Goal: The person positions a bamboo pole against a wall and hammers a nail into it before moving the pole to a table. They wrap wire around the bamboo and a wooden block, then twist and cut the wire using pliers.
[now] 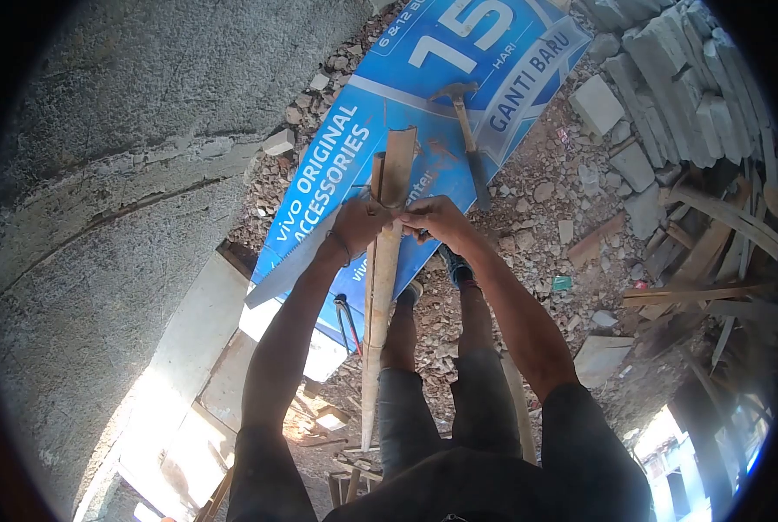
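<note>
Wood (378,296): under both hands, partly over the blue sign (389,74).
Left hand (364,221): closed round the wood.
Right hand (434,217): fingers bunched beside the left; what they pinch, cannot tell.
Hammer (469,143): partly on the sign.
Saw (286,271): near the left forearm.

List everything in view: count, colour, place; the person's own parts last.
Wood pieces: at least two, brown, centre
Banner: one, blue and white, beneath
Hammer: one, brown and black, banner's right side
Saw blade: one, silver, banner's left edge
Pliers-like tool: one, black and red, lower banner
Rubble: many, brownish, ground
Slabs: several, grey, upper right
Scrap wood: several, brown, right
Concrete: one expanse, grey, left
Shorts: one pair, grey, bottom
Left grip: one, bare, on wood pieces
Right grip: one, bare, at wood pieces
</note>
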{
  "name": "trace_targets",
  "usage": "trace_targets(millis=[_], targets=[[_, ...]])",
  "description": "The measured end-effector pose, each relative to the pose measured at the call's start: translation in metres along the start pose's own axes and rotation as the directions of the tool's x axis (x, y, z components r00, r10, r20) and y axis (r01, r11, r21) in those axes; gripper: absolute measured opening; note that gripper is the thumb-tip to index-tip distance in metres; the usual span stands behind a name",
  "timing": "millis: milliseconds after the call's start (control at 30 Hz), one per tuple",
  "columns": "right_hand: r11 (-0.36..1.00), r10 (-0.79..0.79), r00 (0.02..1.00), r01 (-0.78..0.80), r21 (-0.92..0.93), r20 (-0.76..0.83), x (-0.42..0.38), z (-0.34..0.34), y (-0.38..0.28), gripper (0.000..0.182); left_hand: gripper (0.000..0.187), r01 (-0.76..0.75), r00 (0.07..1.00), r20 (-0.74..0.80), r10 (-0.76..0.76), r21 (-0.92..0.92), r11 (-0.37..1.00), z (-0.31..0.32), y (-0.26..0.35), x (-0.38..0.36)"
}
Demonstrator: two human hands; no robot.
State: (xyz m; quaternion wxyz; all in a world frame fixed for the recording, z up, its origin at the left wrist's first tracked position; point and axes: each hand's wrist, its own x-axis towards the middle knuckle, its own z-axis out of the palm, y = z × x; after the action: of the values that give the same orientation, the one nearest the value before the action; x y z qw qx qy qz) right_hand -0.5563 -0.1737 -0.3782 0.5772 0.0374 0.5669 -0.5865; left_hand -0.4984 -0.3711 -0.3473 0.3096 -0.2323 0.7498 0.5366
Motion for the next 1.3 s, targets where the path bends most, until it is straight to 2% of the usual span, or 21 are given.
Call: trace_targets(millis=[33,100,200,267,333,400,433,500,567,633,733,800,867,933,1000,1033,1067,1100,1200,1267,1300], targets=[[1.000,0.002,1.000,-0.002,0.004,0.000,0.003,0.001,0.005,0.020,0.039,0.015,1.000,0.006,-0.015,0.070,0.997,-0.005,0.001,0.002],[0.983,-0.161,0.987,0.160,-0.090,-0.003,0.007,0.004,0.017,0.024,0.037,0.039,0.997,0.056,-0.044,0.083,0.996,-0.016,0.009,0.006],[0.991,-0.131,0.990,0.132,-0.009,0.050,0.001,-0.003,0.020,0.026,0.033,0.101,0.988,0.106,-0.114,0.119,0.988,-0.022,0.029,0.005],[0.980,-0.181,0.983,0.181,-0.086,0.011,-0.005,0.000,0.018,0.026,0.031,0.161,0.967,0.200,-0.160,0.015,0.987,-0.026,0.029,0.004],[0.962,-0.232,0.972,0.225,-0.157,-0.025,-0.010,0.007,0.019,0.027,0.029,0.169,0.971,0.175,-0.163,-0.021,0.985,-0.018,0.024,0.000],[0.786,-0.389,0.906,0.232,-0.573,-0.167,-0.012,0.020,0.018,0.024,0.028,0.176,0.974,0.154,-0.165,-0.058,0.983,-0.012,0.016,-0.002],[0.787,-0.389,0.906,0.232,-0.572,-0.169,-0.015,0.027,0.016,0.024,0.026,0.115,0.984,0.141,-0.105,-0.069,0.991,-0.010,0.010,-0.001],[0.449,-0.701,0.696,0.263,-0.854,-0.154,-0.023,0.039,0.010,0.018,0.025,0.053,0.991,0.123,-0.044,-0.077,0.996,-0.011,0.009,-0.002],[0.454,-0.674,0.721,0.235,-0.859,-0.159,-0.029,0.044,0.000,0.016,0.023,0.148,0.974,0.204,-0.104,-0.215,0.965,-0.012,0.018,-0.006],[0.457,-0.644,0.747,0.204,-0.865,-0.164,-0.027,0.045,0.000,0.014,0.022,0.158,0.973,0.204,-0.111,-0.232,0.960,-0.012,0.017,-0.006],[0.452,-0.692,0.687,0.174,-0.875,-0.222,-0.018,0.034,0.003,0.016,0.021,0.131,0.977,0.196,-0.084,-0.241,0.962,-0.010,0.010,-0.004],[0.878,-0.369,0.824,0.158,-0.453,-0.430,-0.015,0.020,0.001,0.018,0.021,0.098,0.981,0.185,-0.055,-0.233,0.967,-0.009,0.008,-0.005],[0.902,-0.322,0.852,0.143,-0.408,-0.413,-0.012,0.003,-0.012,0.018,0.021,0.101,0.982,0.165,-0.087,-0.082,0.991,-0.011,0.016,-0.008],[0.923,-0.275,0.875,0.124,-0.363,-0.399,-0.013,0.005,-0.022,0.018,0.020,0.142,0.976,0.184,-0.119,-0.119,0.983,-0.015,0.022,-0.010],[0.720,-0.442,0.798,0.044,-0.692,-0.409,-0.011,0.030,-0.025,0.017,0.019,0.187,0.966,0.209,-0.152,-0.157,0.970,-0.018,0.016,-0.009],[0.718,-0.443,0.797,0.042,-0.694,-0.410,-0.014,0.041,-0.030,0.017,0.019,0.210,0.955,0.269,-0.128,-0.300,0.931,-0.021,0.006,-0.003],[0.564,-0.552,0.753,0.022,-0.826,-0.357,-0.017,0.053,-0.035,0.017,0.020,0.236,0.942,0.322,-0.095,-0.435,0.869,-0.022,-0.005,0.003],[0.388,-0.647,0.709,-0.010,-0.922,-0.280,-0.019,0.063,-0.040,0.017,0.020,0.234,0.943,0.321,-0.093,-0.436,0.869,-0.022,-0.001,0.004],[0.285,-0.576,0.792,-0.035,-0.958,-0.200,-0.014,0.087,-0.044,0.023,0.023,0.373,0.910,0.364,-0.200,-0.506,0.778,-0.026,0.000,0.006],[0.254,-0.625,0.765,0.014,-0.967,-0.154,-0.015,0.091,-0.038,0.022,0.025,0.408,0.874,0.481,-0.071,-0.646,0.645,-0.034,-0.018,0.012],[0.218,-0.673,0.732,0.058,-0.974,-0.107,-0.016,0.092,-0.036,0.020,0.025,0.406,0.874,0.481,-0.068,-0.646,0.646,-0.034,-0.011,0.013]])
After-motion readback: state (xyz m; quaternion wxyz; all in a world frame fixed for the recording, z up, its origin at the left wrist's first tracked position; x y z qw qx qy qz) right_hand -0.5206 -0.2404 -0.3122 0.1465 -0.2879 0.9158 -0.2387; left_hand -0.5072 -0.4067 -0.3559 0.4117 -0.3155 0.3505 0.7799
